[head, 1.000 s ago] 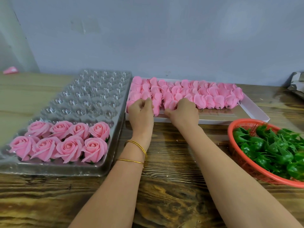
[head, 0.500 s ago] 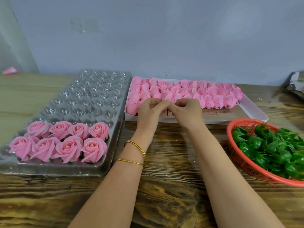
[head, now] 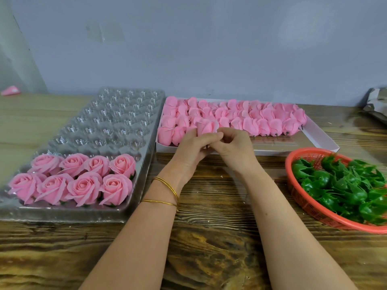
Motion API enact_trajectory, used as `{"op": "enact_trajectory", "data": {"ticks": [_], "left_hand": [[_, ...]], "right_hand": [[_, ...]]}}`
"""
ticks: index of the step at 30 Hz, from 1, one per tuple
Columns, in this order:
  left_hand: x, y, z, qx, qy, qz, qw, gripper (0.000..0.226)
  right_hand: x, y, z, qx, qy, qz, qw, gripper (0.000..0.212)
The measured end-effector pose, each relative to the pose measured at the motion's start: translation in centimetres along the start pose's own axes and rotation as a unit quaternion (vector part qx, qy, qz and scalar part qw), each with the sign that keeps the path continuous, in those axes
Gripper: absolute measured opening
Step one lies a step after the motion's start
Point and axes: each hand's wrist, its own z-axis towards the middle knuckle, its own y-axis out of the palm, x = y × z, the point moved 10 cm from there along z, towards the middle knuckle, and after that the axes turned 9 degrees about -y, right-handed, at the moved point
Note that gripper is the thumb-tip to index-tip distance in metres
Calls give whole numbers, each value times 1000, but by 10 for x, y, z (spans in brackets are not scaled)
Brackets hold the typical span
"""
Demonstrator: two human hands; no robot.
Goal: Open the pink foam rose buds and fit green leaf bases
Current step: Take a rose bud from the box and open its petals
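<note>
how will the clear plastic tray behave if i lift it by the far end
Probably floppy: the clear plastic tray looks thin and moulded. Likely light but near-heavy, since all eight open roses sit at its near end. They may tumble if it sags.

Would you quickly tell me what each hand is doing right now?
Left hand: closed, holding a pink foam rose bud by its base.
Right hand: closed, pinching the same bud low down.
</note>
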Motion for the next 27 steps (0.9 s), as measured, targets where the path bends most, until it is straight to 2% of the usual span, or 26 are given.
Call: {"op": "enact_trajectory", "data": {"ticks": [2, 5, 7, 9, 12, 16, 21, 24, 27], "left_hand": [[-1, 1, -1, -3, -9, 7, 1000, 13], [-1, -1, -2, 4, -19, 11, 1000, 23], [-1, -3, -2, 16, -21, 13, 1000, 26], [0, -5, -3, 29, -15, 25, 999, 24], [2, -6, -6, 41, -12, 46, 998, 5], [3, -11, -6, 71, 0, 71, 995, 15], [6, -16, -8, 129, 11, 113, 985, 26], [10, -20, -10, 162, 43, 131, 977, 6], [18, -26, -13, 200, 86, 148, 965, 18]], "right_hand": [[0, 3, -2, -7, 1, 11, 1000, 8], [-3, 5, -4, -24, -6, 16, 1000, 24], [-6, 8, -4, -37, -16, 18, 999, 27], [-11, 12, -6, -56, -21, 30, 998, 20], [-10, 17, -11, -81, 3, 42, 996, 29], [-2, 23, -15, -104, 48, 76, 990, 42], [8, 21, -15, -87, 95, 141, 982, 28], [11, 17, -12, -58, 101, 156, 981, 18], [12, 8, -8, 7, 100, 185, 978, 15]]}}
